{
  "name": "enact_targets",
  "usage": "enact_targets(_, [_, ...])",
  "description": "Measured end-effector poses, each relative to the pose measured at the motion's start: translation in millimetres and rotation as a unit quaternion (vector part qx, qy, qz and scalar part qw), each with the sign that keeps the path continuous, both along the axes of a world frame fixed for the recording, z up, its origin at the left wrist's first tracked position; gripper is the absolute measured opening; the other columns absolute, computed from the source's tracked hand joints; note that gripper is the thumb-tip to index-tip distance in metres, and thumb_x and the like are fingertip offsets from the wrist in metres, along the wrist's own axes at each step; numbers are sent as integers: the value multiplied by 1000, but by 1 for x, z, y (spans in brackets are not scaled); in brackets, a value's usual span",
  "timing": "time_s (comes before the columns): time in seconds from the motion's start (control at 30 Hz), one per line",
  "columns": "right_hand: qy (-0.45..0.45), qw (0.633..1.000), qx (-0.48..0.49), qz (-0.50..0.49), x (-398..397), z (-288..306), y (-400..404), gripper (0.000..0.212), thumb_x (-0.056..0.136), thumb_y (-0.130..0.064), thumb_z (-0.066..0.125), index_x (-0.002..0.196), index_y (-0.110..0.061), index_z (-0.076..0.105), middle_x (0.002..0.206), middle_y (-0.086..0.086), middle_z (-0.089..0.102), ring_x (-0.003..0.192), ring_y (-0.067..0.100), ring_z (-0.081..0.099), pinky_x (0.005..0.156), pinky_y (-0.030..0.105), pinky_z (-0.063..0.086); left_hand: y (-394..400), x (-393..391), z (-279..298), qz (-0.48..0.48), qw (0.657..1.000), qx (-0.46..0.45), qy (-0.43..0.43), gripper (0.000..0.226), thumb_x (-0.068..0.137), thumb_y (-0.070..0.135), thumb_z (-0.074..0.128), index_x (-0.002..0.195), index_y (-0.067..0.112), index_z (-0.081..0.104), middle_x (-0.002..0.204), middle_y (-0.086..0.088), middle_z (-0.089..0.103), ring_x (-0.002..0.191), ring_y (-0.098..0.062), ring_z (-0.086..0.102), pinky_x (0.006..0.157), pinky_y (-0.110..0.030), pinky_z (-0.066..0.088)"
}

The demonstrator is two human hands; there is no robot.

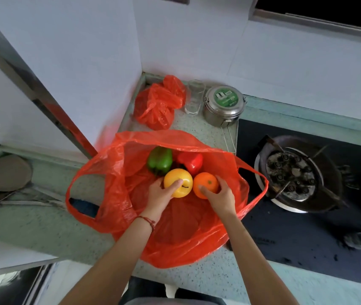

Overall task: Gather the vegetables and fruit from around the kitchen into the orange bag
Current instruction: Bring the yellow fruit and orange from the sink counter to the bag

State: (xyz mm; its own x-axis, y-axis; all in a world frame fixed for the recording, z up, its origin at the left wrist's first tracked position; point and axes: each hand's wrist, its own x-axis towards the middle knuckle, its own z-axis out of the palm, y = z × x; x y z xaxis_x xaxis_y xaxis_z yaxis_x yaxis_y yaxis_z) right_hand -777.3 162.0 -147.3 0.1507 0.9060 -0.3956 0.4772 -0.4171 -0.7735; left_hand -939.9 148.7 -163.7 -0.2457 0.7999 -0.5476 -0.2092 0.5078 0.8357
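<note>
A person's left hand (161, 195) is gripping a yellow apple (178, 182) while the right hand (220, 198) is clasping an orange (206, 184), both inside the open orange bag (113, 190) on the countertop (39, 225), beside a green pepper (160, 160) and red pepper (191, 161).

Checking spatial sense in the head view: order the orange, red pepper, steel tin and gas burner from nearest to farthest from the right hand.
1. Orange: gripped by the right hand.
2. Red pepper: just beyond, in the bag.
3. Gas burner on the right and steel tin at the back: too close to call.
</note>
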Motion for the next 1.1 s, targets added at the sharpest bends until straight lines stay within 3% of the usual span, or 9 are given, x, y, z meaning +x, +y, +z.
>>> enact_targets(0.13, [-15,1000,0,10,-2,-2,0,76,74,-34,73,138,-16,36,137,10,47,124,25,45,100,36,38,2,0,-1,-2,999,-9,47,43,53,48,76,86,23,64,92,-8,68,91,-24,66,84,-45,54])
enact_targets(0.27, [-23,1000,-4,14,-5,-5,-2,81,73,-36,73,140,-17,31,141,9,43,128,27,41,105,41,37,2,0,-2,-7,997,-19,81,48,46,58,72,80,24,66,83,-5,69,87,-25,67,84,-48,53])
enact_targets(0.5, [-27,999,13,15,-4,-3,-7,79,76,-38,70,141,-17,31,144,7,40,131,24,38,106,38,35,-3,-4,11,-24,996,-17,87,32,70,36,76,94,17,65,85,-7,66,90,-30,66,82,-48,53])
enact_targets(0.67, [-34,999,42,1,1,2,-18,72,78,-41,67,139,-18,35,143,5,41,131,22,37,107,38,34,-12,-12,9,-59,992,16,106,46,51,57,70,86,27,63,91,-5,68,89,-23,65,82,-48,54])
enact_targets(0.77, [-40,997,59,-14,2,7,-27,70,79,-42,66,138,-18,37,143,5,42,131,21,37,106,37,33,-19,-14,12,-79,990,36,111,68,50,57,67,103,15,62,106,-10,67,92,-20,64,82,-45,54])
enact_targets(0.87, [-50,995,78,-30,1,11,-41,65,82,-43,62,138,-17,38,142,4,42,131,20,38,104,33,33,-27,-17,13,-92,986,45,130,87,55,53,68,125,6,51,122,-11,59,109,-22,58,97,-45,46])
enact_targets(0.93, [-63,993,91,-37,0,14,-53,62,84,-42,59,137,-17,39,142,4,42,131,19,38,104,32,33,-35,-18,15,-127,972,65,187,83,61,52,68,127,5,50,127,-15,56,116,-25,54,103,-37,39])
enact_targets(1.0, [-85,989,111,-41,0,16,-65,60,86,-41,58,136,-16,40,142,5,43,131,19,37,104,32,32,-42,-17,20,-172,943,107,263,66,72,39,71,124,3,52,127,-17,55,119,-29,49,98,-27,32])
enact_targets(1.1, [-125,981,139,-43,1,18,-84,56,87,-40,56,136,-17,41,143,4,42,132,18,36,103,31,33,-50,-16,20,-227,892,180,346,66,73,45,63,120,-1,54,123,-22,56,115,-34,50,98,-35,36])
